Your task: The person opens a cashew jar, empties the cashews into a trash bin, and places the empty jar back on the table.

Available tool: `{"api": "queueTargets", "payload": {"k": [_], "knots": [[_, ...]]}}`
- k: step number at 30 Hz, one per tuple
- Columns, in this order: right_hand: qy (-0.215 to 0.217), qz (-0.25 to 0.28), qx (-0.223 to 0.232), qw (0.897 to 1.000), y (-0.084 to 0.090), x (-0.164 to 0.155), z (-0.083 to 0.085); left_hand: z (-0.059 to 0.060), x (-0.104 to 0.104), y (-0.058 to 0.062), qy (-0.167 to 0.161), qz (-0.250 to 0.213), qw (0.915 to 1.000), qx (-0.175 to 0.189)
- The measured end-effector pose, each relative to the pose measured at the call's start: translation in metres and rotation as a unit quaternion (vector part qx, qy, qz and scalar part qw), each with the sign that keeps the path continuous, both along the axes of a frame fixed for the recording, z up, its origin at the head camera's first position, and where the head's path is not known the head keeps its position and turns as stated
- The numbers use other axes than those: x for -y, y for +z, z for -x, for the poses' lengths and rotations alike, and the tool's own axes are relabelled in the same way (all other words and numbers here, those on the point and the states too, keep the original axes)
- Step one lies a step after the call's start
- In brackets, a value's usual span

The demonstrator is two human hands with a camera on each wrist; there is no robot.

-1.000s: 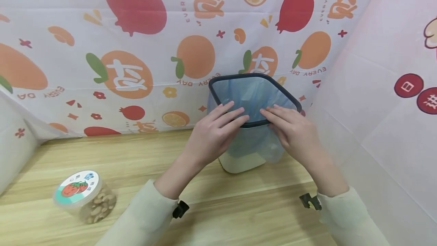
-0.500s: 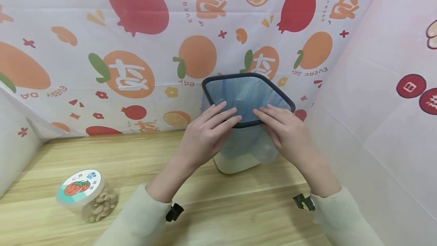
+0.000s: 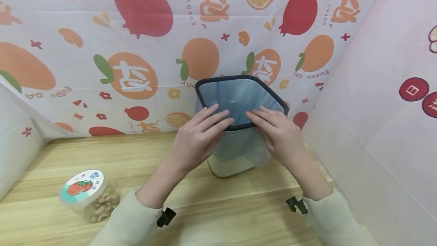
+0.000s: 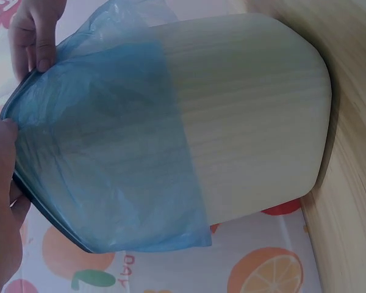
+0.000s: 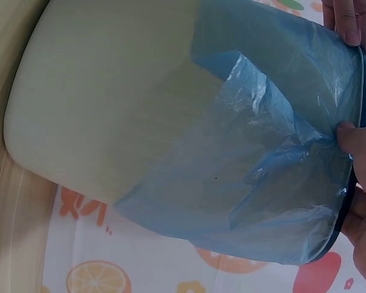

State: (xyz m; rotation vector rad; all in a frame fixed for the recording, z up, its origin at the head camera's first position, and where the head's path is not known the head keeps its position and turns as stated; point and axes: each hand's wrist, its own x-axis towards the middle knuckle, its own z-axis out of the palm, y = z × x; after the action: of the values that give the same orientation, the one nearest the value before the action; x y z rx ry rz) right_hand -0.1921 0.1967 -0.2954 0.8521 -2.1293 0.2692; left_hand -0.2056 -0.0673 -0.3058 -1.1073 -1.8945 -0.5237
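A cream trash can [image 3: 227, 167] stands on the table, lined with a thin blue plastic bag [image 3: 235, 96]. The bag is folded over the top and hangs down the outside, beneath a black rim [image 3: 229, 78]. My left hand [image 3: 194, 137] grips the front rim at its left, fingers over the edge inside and thumb outside. To its right, my right hand [image 3: 281, 134] holds the same rim likewise; in the right wrist view its thumb [image 5: 348, 135] presses the bag's outer fold. Creases run through the bag [image 5: 274, 165] there. The can's inner bottom is hidden.
A clear lidded tub [image 3: 89, 196] of cashews stands at the left on the wood-grain table [image 3: 222, 212]. Behind the can hangs a fruit-printed cloth [image 3: 164, 60], and a pale cloth [image 3: 368, 124] borders the right side. Black clips show at both cuffs.
The trash can has shifted left and slightly toward me, with both hands keeping their hold on its rim. The head view has turned a little, and the tub stays in place.
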Motion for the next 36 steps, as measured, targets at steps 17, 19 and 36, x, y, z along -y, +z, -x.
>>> {"api": "queueTargets", "payload": {"k": [17, 19, 36], "knots": [[0.010, 0.012, -0.009, 1.000, -0.002, 0.022, -0.001, -0.005, 0.019, 0.000, 0.000, -0.013, 0.9999, -0.002], [0.010, 0.011, -0.009, 1.000, -0.002, 0.024, -0.001, -0.006, 0.021, -0.001, 0.001, -0.015, 0.9999, 0.000], [0.021, 0.014, -0.011, 1.000, -0.004, 0.050, -0.004, -0.015, 0.045, 0.003, -0.004, -0.024, 0.9996, -0.017]]}}
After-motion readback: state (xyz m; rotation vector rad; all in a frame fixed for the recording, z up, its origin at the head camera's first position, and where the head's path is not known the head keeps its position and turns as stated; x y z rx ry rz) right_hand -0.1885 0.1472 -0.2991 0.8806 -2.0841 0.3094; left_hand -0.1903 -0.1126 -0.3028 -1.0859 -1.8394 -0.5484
